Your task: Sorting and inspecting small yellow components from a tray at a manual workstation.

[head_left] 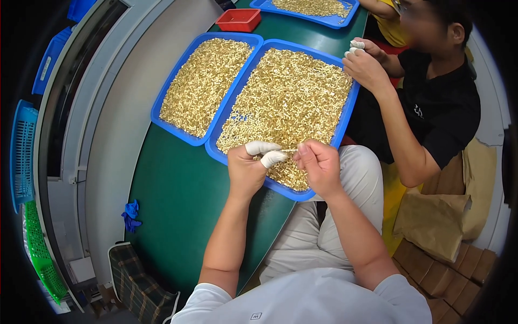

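Green table (178,189): blue trays (216,127), red box (238,20)

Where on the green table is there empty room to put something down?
Bare green table lies below the two blue trays, left of the left hand. It is crowded higher up: the near tray, the left tray and a red bin fill that end.

a brown paper bag (431,216) sits at the lower right, beside the seated person in black; it is flat-sided, creased, folded over at the top. a second brown paper bag (477,173) stands just behind it, taller, against the pale wall. below them, stacked brown cartons (448,272) lie in rows, rectangular, touching one another. a small white label (45,68) shows on the blue crate at the far left edge. no screens or signs show.
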`<action>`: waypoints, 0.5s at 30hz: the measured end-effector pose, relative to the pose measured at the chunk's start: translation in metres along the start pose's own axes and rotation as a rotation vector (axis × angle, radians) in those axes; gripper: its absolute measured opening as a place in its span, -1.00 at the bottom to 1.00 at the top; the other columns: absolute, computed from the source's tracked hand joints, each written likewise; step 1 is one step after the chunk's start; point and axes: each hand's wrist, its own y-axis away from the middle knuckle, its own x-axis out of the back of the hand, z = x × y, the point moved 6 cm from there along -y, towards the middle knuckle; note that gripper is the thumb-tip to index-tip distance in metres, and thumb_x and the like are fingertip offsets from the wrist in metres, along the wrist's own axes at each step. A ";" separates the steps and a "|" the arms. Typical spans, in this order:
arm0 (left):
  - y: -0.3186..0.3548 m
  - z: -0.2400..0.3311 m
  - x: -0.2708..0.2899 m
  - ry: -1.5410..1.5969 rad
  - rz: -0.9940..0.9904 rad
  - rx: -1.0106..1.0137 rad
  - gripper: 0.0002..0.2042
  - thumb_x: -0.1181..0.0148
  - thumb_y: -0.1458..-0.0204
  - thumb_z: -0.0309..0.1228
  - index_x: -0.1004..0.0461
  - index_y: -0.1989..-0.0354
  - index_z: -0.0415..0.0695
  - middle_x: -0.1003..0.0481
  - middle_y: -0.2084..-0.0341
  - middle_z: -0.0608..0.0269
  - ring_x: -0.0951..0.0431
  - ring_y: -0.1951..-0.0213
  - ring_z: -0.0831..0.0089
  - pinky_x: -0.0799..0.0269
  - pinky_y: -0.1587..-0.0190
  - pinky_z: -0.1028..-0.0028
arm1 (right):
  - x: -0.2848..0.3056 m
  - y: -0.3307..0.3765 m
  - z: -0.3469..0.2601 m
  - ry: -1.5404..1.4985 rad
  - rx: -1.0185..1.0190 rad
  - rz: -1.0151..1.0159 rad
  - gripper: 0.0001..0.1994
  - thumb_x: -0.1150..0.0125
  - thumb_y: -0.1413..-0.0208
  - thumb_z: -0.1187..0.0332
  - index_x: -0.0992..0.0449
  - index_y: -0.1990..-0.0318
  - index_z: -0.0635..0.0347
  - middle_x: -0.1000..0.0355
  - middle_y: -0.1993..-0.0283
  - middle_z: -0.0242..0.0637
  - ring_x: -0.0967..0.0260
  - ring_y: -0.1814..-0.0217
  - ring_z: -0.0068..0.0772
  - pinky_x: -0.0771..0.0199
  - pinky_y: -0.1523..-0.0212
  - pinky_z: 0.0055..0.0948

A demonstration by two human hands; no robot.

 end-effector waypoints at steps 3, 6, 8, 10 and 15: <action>-0.002 -0.006 0.000 -0.113 -0.112 0.024 -0.84 -0.49 0.15 -0.51 -0.64 0.40 -0.28 -0.61 0.50 0.26 -0.54 0.45 0.61 -0.44 0.37 0.61 | -0.001 0.000 -0.003 0.100 0.010 -0.042 -0.70 -0.04 -0.34 0.34 -0.47 0.44 0.31 -0.40 0.56 -0.41 -0.26 0.54 -0.70 -0.25 0.49 -0.62; -0.003 -0.008 0.000 -0.048 -0.197 -0.107 -0.46 -0.07 -0.17 0.07 -0.63 0.30 -0.28 -0.61 0.49 0.21 -0.52 0.46 0.57 -0.39 0.38 0.58 | 0.000 0.001 0.000 0.031 -0.028 -0.040 -0.69 -0.03 -0.34 0.32 -0.47 0.45 0.30 -0.37 0.58 -0.40 -0.27 0.54 -0.68 -0.26 0.49 -0.63; -0.006 -0.020 0.004 0.019 -0.172 -0.076 -0.12 0.49 -0.23 0.32 -0.59 0.16 -0.30 -0.61 0.45 0.17 -0.51 0.44 0.51 -0.37 0.37 0.54 | 0.002 0.001 0.007 -0.077 -0.062 0.019 -0.67 -0.02 -0.35 0.29 -0.45 0.46 0.28 -0.33 0.60 -0.41 -0.25 0.56 -0.67 -0.25 0.51 -0.62; -0.008 -0.023 0.007 0.029 -0.089 -0.049 -0.15 0.48 -0.26 0.28 -0.60 0.17 -0.30 -0.61 0.46 0.17 -0.51 0.45 0.52 -0.37 0.37 0.55 | 0.002 -0.004 0.007 -0.101 -0.091 0.023 -0.66 -0.01 -0.36 0.28 -0.45 0.46 0.28 -0.32 0.61 -0.41 -0.24 0.58 -0.67 -0.24 0.51 -0.61; -0.011 -0.019 0.000 -0.111 -0.033 -0.096 -0.67 -0.07 -0.29 -0.22 -0.64 0.30 -0.23 -0.60 0.56 0.30 -0.45 0.57 0.67 -0.37 0.50 0.57 | -0.011 -0.056 -0.047 0.110 0.088 0.042 -0.66 -0.01 -0.35 0.27 -0.45 0.46 0.27 -0.26 0.63 -0.45 -0.16 0.60 -0.69 -0.13 0.54 -0.62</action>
